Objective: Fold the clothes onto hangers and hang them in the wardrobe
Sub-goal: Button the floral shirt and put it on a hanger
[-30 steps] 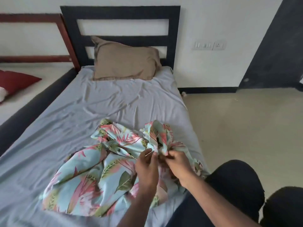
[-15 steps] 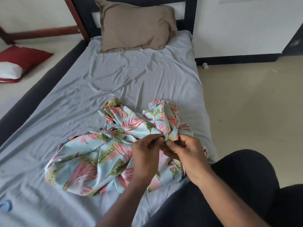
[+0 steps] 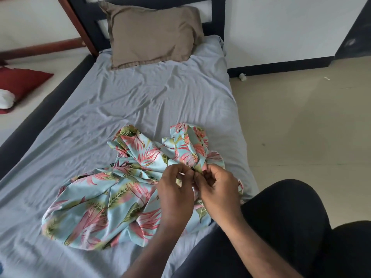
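your garment (image 3: 96, 199) lies crumpled on the bed (image 3: 140, 97), near its right edge. pillow (image 3: 152, 35) behind it at the headboard (image 3: 217, 15). both hands (image 3: 193, 177) meet over the garment's right side. floor (image 3: 301, 127) to your right.

Left hand (image 3: 176, 189) and right hand (image 3: 217, 189) pinch a floral shirt (image 3: 104, 199) on the bed (image 3: 152, 101)

Hands (image 3: 195, 184) now closer together, fingertips meeting on the floral shirt (image 3: 112, 199) edge.
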The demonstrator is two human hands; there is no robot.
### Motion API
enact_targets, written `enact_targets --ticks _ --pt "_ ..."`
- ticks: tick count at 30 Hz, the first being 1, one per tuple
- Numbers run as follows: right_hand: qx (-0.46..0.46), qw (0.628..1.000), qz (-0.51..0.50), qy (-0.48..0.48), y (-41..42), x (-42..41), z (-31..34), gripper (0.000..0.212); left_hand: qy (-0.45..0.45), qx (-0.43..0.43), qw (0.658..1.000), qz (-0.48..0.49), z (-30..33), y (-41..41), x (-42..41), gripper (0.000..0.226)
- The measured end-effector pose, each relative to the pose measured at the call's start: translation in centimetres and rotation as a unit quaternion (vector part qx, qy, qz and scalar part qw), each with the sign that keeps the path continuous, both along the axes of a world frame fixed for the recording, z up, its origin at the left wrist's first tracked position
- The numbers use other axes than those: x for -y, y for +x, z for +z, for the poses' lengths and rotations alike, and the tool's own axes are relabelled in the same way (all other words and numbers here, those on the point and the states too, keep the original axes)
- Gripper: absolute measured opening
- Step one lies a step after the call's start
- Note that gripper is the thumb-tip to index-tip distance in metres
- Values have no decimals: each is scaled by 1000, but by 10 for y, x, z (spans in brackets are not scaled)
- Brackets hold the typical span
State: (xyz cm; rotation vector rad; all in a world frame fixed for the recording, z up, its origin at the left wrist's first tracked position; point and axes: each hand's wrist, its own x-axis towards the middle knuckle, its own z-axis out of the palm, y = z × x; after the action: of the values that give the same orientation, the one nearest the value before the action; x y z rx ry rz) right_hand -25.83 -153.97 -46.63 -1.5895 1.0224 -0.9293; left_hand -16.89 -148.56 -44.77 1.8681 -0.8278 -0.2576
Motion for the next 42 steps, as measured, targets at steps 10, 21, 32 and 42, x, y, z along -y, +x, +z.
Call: enact_targets --ticks 10,21,32,42 --pt "35 997 63 38 -3 -3 5 23 32 -11 999 -7 -5 12 -4 14" --pt "20 998 61 11 -1 -10 7 22 1 -159 986 -56 -3 9 -12 20" --pt "22 997 33 61 2 -3 1 5 21 -104 994 24 -1 7 -14 13" --pt "-34 997 54 -41 -2 -4 1 10 23 -105 993 53 -2 -7 -10 16"
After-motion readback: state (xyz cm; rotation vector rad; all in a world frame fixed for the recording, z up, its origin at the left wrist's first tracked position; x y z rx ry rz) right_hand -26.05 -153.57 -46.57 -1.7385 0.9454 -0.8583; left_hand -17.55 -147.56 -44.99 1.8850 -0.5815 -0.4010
